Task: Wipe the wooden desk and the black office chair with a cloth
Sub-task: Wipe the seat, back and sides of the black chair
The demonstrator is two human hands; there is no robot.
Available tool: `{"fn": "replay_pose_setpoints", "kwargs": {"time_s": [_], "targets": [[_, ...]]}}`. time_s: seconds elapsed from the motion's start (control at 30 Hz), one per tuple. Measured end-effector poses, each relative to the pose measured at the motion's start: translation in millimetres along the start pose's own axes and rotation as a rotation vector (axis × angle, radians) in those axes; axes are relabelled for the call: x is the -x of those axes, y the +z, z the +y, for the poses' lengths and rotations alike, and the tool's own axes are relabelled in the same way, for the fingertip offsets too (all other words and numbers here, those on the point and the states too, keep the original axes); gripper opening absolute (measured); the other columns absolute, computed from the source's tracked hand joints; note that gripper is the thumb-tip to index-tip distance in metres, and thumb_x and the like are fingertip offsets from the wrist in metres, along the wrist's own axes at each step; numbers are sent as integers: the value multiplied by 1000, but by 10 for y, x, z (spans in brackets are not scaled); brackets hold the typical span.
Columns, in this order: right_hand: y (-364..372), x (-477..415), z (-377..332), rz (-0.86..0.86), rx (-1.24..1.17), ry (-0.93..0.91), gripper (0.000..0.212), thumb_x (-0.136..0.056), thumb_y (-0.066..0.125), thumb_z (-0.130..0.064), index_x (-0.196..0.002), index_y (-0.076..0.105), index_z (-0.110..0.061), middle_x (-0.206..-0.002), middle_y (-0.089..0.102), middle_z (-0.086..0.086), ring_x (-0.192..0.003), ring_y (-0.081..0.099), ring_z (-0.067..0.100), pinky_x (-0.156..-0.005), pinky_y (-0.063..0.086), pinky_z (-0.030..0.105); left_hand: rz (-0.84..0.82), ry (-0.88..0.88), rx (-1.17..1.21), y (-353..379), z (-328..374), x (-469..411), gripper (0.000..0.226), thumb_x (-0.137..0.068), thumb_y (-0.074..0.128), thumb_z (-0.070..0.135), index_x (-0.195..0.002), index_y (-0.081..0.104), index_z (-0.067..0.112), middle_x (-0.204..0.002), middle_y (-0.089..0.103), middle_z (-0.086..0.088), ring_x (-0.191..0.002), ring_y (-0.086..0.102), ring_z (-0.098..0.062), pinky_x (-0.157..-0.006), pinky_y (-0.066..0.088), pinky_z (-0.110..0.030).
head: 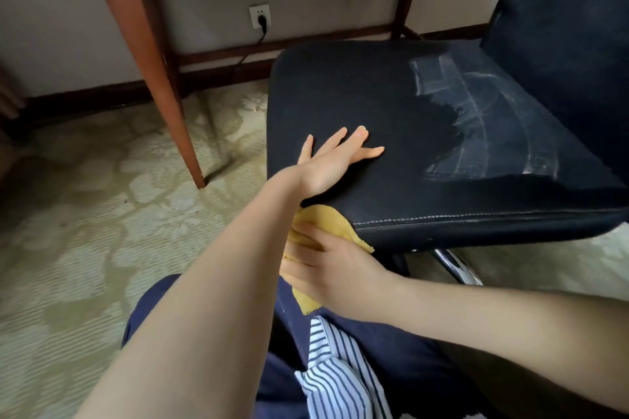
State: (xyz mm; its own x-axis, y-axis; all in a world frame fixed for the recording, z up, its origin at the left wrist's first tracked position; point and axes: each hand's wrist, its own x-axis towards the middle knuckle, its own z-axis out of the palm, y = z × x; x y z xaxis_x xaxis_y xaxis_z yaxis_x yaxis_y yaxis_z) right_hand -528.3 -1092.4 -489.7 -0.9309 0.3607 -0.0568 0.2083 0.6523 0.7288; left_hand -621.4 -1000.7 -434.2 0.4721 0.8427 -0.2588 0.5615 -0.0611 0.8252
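Note:
The black office chair's seat fills the middle and right, with whitish dusty streaks on its right part and its backrest rising at the far right. My left hand lies flat on the seat's front left area, fingers straight. Below the seat's front edge, my right hand presses a yellow cloth against the chair's front left corner; its fingers lie across the cloth, and my left forearm covers part of it. The wooden desk's front left leg stands at the left behind the chair.
A wall socket with a black plug and cable sits under the desk. Patterned pale carpet covers the floor. The chair's chrome base shows under the seat. My knees in dark trousers and a striped shirt hem are at the bottom.

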Motion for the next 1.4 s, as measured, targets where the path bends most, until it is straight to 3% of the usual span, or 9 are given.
{"fn": "replay_pose_setpoints", "kwargs": {"time_s": [0.23, 0.47, 0.57, 0.73, 0.87, 1.0, 1.13, 1.27, 1.4], "targets": [[290, 582, 186, 192, -100, 107, 45, -94, 34, -7, -128, 59, -22, -137, 52, -12, -135, 39, 14, -116, 19, 40, 82, 18, -64, 14, -83, -42, 51, -91, 4, 63, -116, 49, 63, -153, 17, 26, -136, -9, 16, -110, -24, -32], [475, 1566, 309, 36, -158, 306, 70, -70, 52, -21, -137, 39, -38, -147, 30, -8, -132, 33, 27, -113, 16, 45, 224, 126, -360, 97, -115, -37, 47, -101, 7, 45, -133, 40, 53, -153, 15, 26, -141, -5, 6, -113, -20, -39], [500, 1956, 302, -45, -232, 494, 83, -64, 67, -23, -139, 34, -40, -149, 28, -6, -134, 30, 31, -114, 9, 44, 294, 146, -454, 123, -109, -20, 41, -100, 13, 46, -131, 38, 57, -152, 19, 27, -142, -2, 3, -113, -17, -46], [563, 2481, 292, -134, -418, 857, 66, -80, 42, -28, -143, 24, -33, -149, 29, 1, -139, 21, 27, -117, 4, 36, 422, 96, -585, 239, 19, -36, 41, -95, 23, 52, -122, 52, 41, -141, 40, 17, -142, 17, -11, -110, -10, -58], [685, 2646, 447, 76, -728, 1361, 47, -98, 40, -25, -145, 30, -24, -151, 31, -2, -144, 20, 17, -118, 16, 43, 597, 104, -651, 370, 189, -111, 42, -92, 30, 51, -108, 57, 23, -110, 51, -1, -119, 41, -29, -112, 9, -53], [800, 2708, 749, 162, -843, 1556, 39, -100, 41, -20, -139, 47, -13, -148, 40, 0, -140, 29, 14, -118, 20, 39, 584, 149, -682, 512, 281, -274, 52, -92, 25, 51, -129, 49, 22, -135, 44, -4, -132, 29, -28, -112, 12, -50], [877, 2643, 1135, 4, -928, 1746, 36, -100, 39, -24, -128, 54, -6, -133, 52, 5, -127, 42, 24, -109, 27, 38, 559, 176, -677, 588, 272, -366, 68, -88, 6, 56, -142, 34, 27, -154, 24, -2, -144, 8, -24, -114, 5, -50], [824, 2266, 1350, -220, -658, 1667, 37, -101, 35, -34, -113, 65, -19, -116, 60, -2, -109, 48, 23, -96, 32, 43, 567, 137, -673, 651, 268, -374, 61, -93, 5, 49, -146, 27, 28, -157, 15, -2, -145, -1, -22, -115, -1, -49], [706, 1713, 1327, -243, -694, 1470, 37, -100, 31, -40, -126, 57, -35, -123, 53, -12, -115, 40, 19, -102, 28, 41, 609, 96, -672, 654, 256, -362, 54, -96, 11, 38, -145, 28, 25, -156, 18, -4, -145, 3, -22, -114, -4, -51]]}}
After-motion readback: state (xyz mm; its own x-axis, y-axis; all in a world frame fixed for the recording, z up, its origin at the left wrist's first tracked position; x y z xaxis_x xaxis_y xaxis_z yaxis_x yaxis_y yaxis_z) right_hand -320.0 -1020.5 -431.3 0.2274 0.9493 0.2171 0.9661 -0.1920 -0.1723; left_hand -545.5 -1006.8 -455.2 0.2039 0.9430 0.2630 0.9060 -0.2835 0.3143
